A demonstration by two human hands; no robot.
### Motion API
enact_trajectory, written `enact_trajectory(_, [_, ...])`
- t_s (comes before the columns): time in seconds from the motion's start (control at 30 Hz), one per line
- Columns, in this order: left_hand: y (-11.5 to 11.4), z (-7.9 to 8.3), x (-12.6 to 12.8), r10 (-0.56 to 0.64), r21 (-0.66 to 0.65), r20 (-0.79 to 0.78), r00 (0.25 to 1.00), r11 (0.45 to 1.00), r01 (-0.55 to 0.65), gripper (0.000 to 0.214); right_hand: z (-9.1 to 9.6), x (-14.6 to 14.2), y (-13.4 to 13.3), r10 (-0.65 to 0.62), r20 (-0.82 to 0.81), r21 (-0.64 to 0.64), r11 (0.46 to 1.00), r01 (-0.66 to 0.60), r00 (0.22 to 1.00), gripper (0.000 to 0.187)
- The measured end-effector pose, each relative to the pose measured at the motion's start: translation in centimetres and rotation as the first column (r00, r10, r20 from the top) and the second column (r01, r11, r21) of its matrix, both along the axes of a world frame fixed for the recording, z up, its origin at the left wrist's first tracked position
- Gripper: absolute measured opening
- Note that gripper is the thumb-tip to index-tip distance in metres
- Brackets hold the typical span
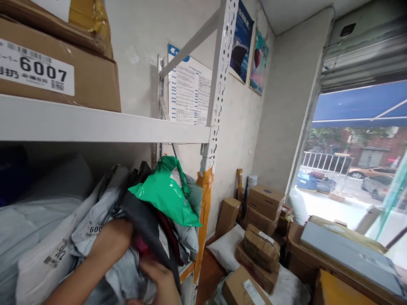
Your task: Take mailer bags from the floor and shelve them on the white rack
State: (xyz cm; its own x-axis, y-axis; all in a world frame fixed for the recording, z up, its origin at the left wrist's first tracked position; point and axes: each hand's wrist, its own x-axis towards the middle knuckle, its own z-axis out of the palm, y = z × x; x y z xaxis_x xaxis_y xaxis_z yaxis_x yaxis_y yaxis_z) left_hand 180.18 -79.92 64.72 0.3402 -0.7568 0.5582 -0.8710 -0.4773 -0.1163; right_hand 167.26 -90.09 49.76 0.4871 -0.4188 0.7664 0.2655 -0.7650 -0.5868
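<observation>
My left forearm reaches up from the lower left into a packed shelf of soft mailer bags. Its hand is buried among them behind a black mailer bag, so the fingers are hidden. My right hand is low in the frame just under that black bag, fingers curled against its lower edge and the grey bags beneath. A green mailer bag lies on top of the pile, tilted toward the shelf's right end. White and grey bags with printed number labels fill the left of the shelf.
A white metal shelf board runs overhead with labelled cardboard boxes on it. Its perforated upright stands to the right. On the floor beyond are stacked cardboard boxes, white sacks and an open doorway to the street.
</observation>
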Motion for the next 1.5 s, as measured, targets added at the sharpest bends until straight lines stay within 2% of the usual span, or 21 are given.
enact_trajectory(0.07, [0.9,1.3,-1.7,0.042,-0.199,0.013,0.999,0.979,-0.038,0.034,0.1,-4.0,-0.5,-0.111,0.166,0.087,0.991,0.098,0.98,0.015])
enact_trajectory(0.13, [1.6,3.5,-4.2,0.067,-0.484,0.052,0.996,0.874,-0.033,0.04,0.5,-5.6,-1.4,-0.241,0.185,0.109,0.969,0.223,0.953,0.042])
enact_trajectory(0.17, [1.6,4.8,-5.6,0.063,-0.587,0.085,0.994,0.809,-0.001,0.045,0.6,-5.4,-1.6,-0.24,0.15,0.067,0.97,0.233,0.959,0.057])
enact_trajectory(0.2, [1.1,6.1,-7.0,0.003,-0.653,0.156,0.988,0.751,0.101,0.047,0.5,-4.5,-1.6,-0.205,0.1,0.003,0.979,0.205,0.974,0.071])
enact_trajectory(0.23, [0.3,7.3,-8.3,-0.057,-0.597,0.22,0.974,0.782,0.18,0.045,0.1,-3.2,-1.2,-0.151,0.039,-0.058,0.987,0.153,0.988,0.074])
enact_trajectory(0.27, [-1.1,8.3,-9.4,-0.096,-0.451,0.235,0.967,0.871,0.195,0.041,-0.4,-1.6,-0.5,-0.114,-0.008,-0.1,0.989,0.113,0.993,0.07])
enact_trajectory(0.3, [-2.8,9.0,-10.1,-0.095,-0.225,0.205,0.974,0.964,0.141,0.034,-0.9,0.0,0.3,-0.109,-0.033,-0.119,0.987,0.105,0.993,0.071])
enact_trajectory(0.33, [-4.8,9.4,-10.6,-0.039,0.025,0.156,0.987,0.999,0.035,0.032,-1.3,1.3,1.2,-0.129,-0.076,-0.089,0.989,0.122,0.989,0.077])
enact_trajectory(0.4, [-9.0,9.5,-10.6,-0.008,0.16,0.125,0.992,0.987,-0.012,0.033,-1.6,2.6,2.2,-0.131,-0.113,-0.026,0.991,0.129,0.985,0.073])
enact_trajectory(0.47, [-12.3,9.1,-9.7,0.026,0.245,0.108,0.994,0.968,-0.052,0.03,-0.9,2.0,1.7,-0.101,-0.05,0.013,0.995,0.102,0.994,0.053])
enact_trajectory(0.53, [-14.1,8.6,-8.5,0.091,0.298,0.1,0.991,0.947,-0.117,0.035,0.5,0.3,-0.1,-0.178,0.099,0.069,0.983,0.171,0.979,0.036])
enact_trajectory(0.6, [-14.6,8.6,-7.4,0.148,0.333,0.102,0.984,0.927,-0.174,0.048,1.9,-1.4,-2.4,-0.362,0.217,0.129,0.931,0.341,0.907,0.03])
enact_trajectory(0.7, [-14.4,9.6,-6.2,0.171,0.369,0.092,0.981,0.909,-0.193,0.055,3.2,-2.4,-4.7,-0.527,0.261,0.034,0.842,0.538,0.809,0.029])
enact_trajectory(0.77, [-14.3,10.4,-5.6,0.179,0.391,0.066,0.982,0.9,-0.191,0.057,3.9,-2.0,-5.1,-0.55,0.2,-0.079,0.816,0.573,0.811,0.035])
enact_trajectory(0.9, [-14.8,11.0,-5.0,0.192,0.406,0.06,0.98,0.892,-0.199,0.063,5.6,-0.5,-5.2,-0.584,-0.107,-0.224,0.803,0.553,0.805,0.06])
enact_trajectory(0.97, [-14.8,10.6,-5.1,0.187,0.425,0.084,0.979,0.882,-0.205,0.068,6.5,0.3,-5.7,-0.579,-0.213,-0.258,0.81,0.526,0.787,0.056])
enact_trajectory(1.03, [-14.7,9.8,-5.3,0.164,0.455,0.112,0.98,0.869,-0.197,0.069,6.8,1.4,-6.3,-0.536,-0.202,-0.278,0.834,0.477,0.82,0.046])
enact_trajectory(1.13, [-14.4,8.8,-5.5,0.067,0.492,0.131,0.989,0.862,-0.123,0.059,5.7,3.3,-7.0,-0.447,-0.043,-0.24,0.873,0.425,0.893,0.042])
enact_trajectory(1.27, [-14.1,8.3,-5.1,-0.119,0.552,0.043,0.992,0.831,0.076,0.053,2.5,4.5,-6.5,-0.464,0.074,-0.089,0.879,0.469,0.883,0.042])
enact_trajectory(1.37, [-14.0,8.3,-4.5,-0.084,0.547,-0.075,0.994,0.83,0.111,0.066,1.2,4.1,-5.9,-0.463,0.042,-0.07,0.882,0.465,0.885,0.049])
enact_trajectory(1.5, [-14.6,7.5,-4.4,0.043,0.513,-0.123,0.991,0.858,0.026,0.08,0.9,4.2,-5.5,-0.448,0.058,-0.061,0.89,0.451,0.892,0.048])
